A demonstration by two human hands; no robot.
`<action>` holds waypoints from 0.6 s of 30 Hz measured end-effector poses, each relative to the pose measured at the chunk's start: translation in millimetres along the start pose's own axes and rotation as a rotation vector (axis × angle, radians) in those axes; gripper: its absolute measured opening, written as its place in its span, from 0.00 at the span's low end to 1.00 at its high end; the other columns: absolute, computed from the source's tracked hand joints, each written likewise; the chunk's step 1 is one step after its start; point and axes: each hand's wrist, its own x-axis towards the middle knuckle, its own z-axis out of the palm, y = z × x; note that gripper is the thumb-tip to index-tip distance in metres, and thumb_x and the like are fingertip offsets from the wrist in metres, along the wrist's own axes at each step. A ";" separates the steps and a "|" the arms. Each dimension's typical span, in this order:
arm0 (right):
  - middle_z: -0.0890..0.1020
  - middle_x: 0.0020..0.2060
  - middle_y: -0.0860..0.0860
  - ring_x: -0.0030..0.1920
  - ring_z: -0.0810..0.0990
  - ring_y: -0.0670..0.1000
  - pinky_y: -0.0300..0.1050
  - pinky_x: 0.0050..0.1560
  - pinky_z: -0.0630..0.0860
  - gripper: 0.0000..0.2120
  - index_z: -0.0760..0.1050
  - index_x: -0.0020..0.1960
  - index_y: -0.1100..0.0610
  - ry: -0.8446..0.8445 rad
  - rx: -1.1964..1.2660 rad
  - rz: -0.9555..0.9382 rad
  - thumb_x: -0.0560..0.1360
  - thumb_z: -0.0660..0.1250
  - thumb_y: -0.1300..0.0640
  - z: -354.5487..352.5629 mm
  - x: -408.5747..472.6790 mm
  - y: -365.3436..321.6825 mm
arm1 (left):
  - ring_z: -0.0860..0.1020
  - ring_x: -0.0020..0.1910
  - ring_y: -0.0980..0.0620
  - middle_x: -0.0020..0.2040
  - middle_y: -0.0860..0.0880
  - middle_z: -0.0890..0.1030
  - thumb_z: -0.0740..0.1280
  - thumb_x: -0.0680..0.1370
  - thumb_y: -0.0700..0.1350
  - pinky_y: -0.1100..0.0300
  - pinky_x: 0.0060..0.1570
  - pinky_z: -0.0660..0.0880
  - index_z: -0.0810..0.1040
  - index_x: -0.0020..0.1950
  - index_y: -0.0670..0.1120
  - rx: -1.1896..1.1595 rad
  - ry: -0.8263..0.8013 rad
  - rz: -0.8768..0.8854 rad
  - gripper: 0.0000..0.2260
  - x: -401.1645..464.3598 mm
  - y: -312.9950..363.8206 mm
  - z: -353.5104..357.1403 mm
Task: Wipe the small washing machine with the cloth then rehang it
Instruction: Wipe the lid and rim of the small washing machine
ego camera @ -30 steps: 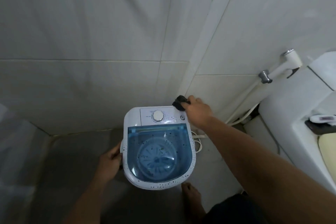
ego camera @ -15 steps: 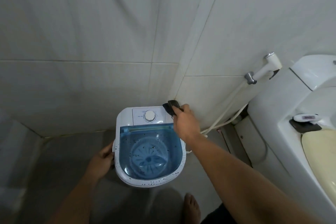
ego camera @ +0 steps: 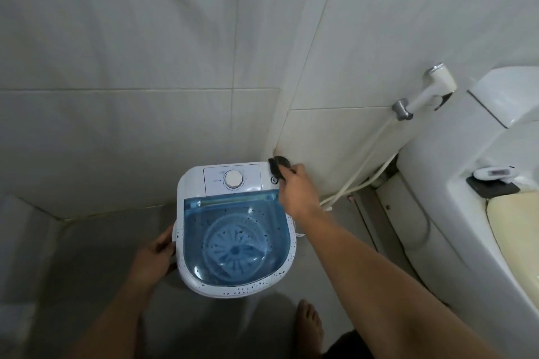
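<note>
A small white washing machine (ego camera: pixel 191 183) with a clear blue lid and a round white dial stands on the grey floor in the corner of the tiled walls. Dark specks dot its lid and rim. My right hand (ego camera: pixel 297 189) holds a small dark cloth (ego camera: pixel 278 167) against the machine's back right corner, beside a small button. My left hand (ego camera: pixel 154 259) grips the machine's left side, fingers curled under the rim.
A white toilet (ego camera: pixel 455 213) stands at the right, with a small white device on a dark pad on its ledge. A bidet sprayer (ego camera: pixel 431 90) hangs on the wall, its hose running down behind the machine. A bare foot (ego camera: pixel 310 326) rests on the floor below.
The view has shifted a little between frames. My right hand with the cloth stays at the back right corner, moving slightly over it. My left hand keeps its hold on the left side.
</note>
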 end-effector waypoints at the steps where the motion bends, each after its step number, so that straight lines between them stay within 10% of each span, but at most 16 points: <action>1: 0.70 0.62 0.56 0.55 0.74 0.60 0.57 0.55 0.79 0.23 0.69 0.74 0.49 0.002 -0.029 -0.080 0.80 0.61 0.58 4.9 -6.9 2.7 | 0.82 0.48 0.50 0.60 0.44 0.82 0.62 0.82 0.38 0.51 0.57 0.77 0.73 0.71 0.55 0.006 -0.005 -0.008 0.20 0.9 0.0 -0.7; 7: 0.77 0.58 0.57 0.54 0.81 0.62 0.54 0.57 0.80 0.19 0.77 0.66 0.50 -0.117 -0.012 0.242 0.77 0.63 0.57 -17.4 21.0 40.1 | 0.81 0.54 0.45 0.63 0.43 0.81 0.61 0.82 0.36 0.48 0.61 0.75 0.73 0.72 0.53 0.006 -0.014 -0.024 0.21 5.7 -3.5 -3.0; 15: 0.74 0.64 0.54 0.57 0.75 0.59 0.53 0.42 0.79 0.26 0.71 0.73 0.49 -0.104 -0.210 -0.569 0.77 0.67 0.58 0.7 -54.2 -12.8 | 0.81 0.53 0.44 0.61 0.42 0.81 0.60 0.82 0.36 0.50 0.58 0.76 0.72 0.72 0.51 0.028 0.000 -0.033 0.20 3.4 0.2 0.8; 18: 0.75 0.62 0.53 0.58 0.74 0.59 0.56 0.50 0.80 0.22 0.71 0.73 0.50 -0.100 -0.053 -0.471 0.80 0.62 0.57 -16.4 -37.2 -19.3 | 0.80 0.54 0.45 0.64 0.41 0.80 0.60 0.82 0.37 0.49 0.58 0.76 0.72 0.73 0.52 0.051 0.001 -0.034 0.20 2.4 1.5 -0.2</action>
